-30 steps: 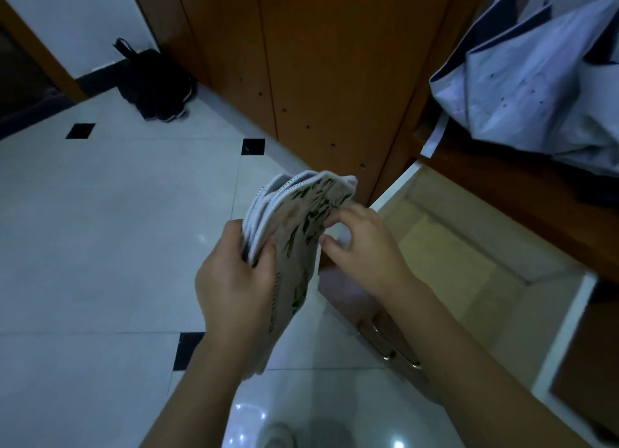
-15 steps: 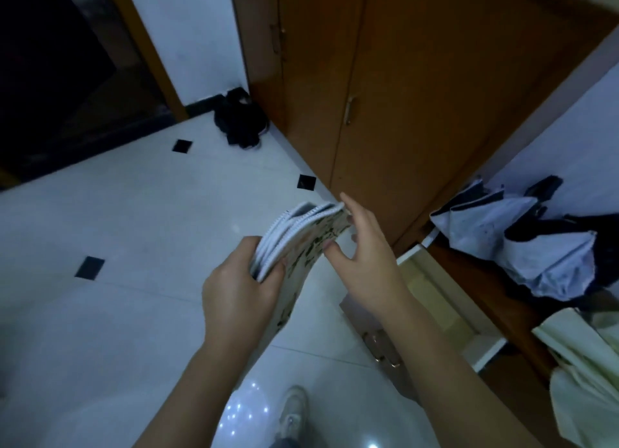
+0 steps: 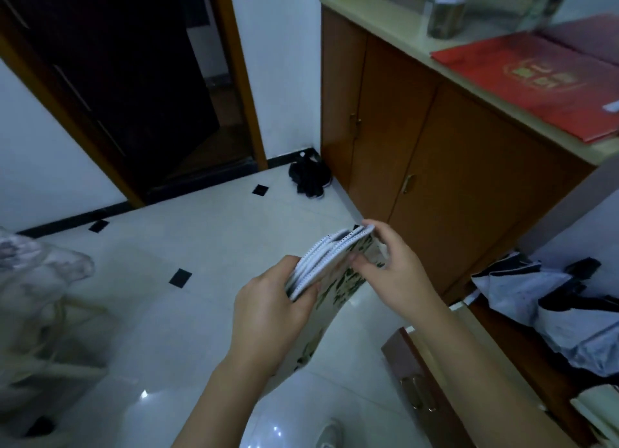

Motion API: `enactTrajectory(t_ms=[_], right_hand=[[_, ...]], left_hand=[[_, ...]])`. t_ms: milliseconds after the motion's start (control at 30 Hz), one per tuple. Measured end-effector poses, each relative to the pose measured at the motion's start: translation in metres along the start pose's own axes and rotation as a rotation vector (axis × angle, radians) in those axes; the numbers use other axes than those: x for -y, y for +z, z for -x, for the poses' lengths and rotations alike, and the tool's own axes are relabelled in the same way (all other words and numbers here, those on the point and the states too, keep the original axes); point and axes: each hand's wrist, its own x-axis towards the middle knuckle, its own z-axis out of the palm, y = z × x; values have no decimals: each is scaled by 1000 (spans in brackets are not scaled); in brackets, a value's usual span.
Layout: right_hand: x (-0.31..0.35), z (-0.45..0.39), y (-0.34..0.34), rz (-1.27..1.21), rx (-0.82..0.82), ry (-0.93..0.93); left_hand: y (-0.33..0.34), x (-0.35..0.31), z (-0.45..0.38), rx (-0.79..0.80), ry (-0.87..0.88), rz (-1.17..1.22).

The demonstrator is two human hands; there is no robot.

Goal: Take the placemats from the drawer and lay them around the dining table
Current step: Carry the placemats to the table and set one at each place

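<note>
A stack of placemats (image 3: 330, 270), white-edged with a green leaf print, stands on edge in front of me above the floor. My left hand (image 3: 268, 310) grips the stack's near lower end, thumb across the printed face. My right hand (image 3: 390, 270) pinches the far upper corner with fingers and thumb. The open drawer (image 3: 418, 384) sits low at the right, its wooden front and metal handle showing. No dining table is in view.
A tall wooden cabinet (image 3: 445, 166) stands ahead on the right, with a red folder (image 3: 536, 79) on its top. A dark doorway (image 3: 134, 89) opens at upper left. Black shoes (image 3: 310, 177) lie by the wall. Crumpled fabric (image 3: 562, 310) lies right; a pale chair (image 3: 40, 307) stands left.
The view has risen and swung left: the drawer dropped to the lower right and the doorway, cabinet top and a chair came into sight. Both hands kept hold of the placemats.
</note>
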Motion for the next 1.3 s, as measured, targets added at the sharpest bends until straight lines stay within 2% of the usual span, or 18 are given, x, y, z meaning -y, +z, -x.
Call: enactTrajectory(t_ms=[200,600,800,1000,1100,1300], right_hand=[[24,1,-23,-27,139,-82],[36,3,-66,194,230,-475],[47,11,-48,182,330,-583],[59,20,-21,194,394,-663],[69,27,-4,180,430,-700],[93,39,29,133,536,-776]], left_hand=[[-16,-28,14,-61,-18,-72],[5,-102,59,-254,-169,-191],[2,-103,92,-382,-292,-220],[-12,-104,115,-424,-402,-230],[-24,-97,127,-424,-420,-264],[-46,-83,149,-520,-455,-338]])
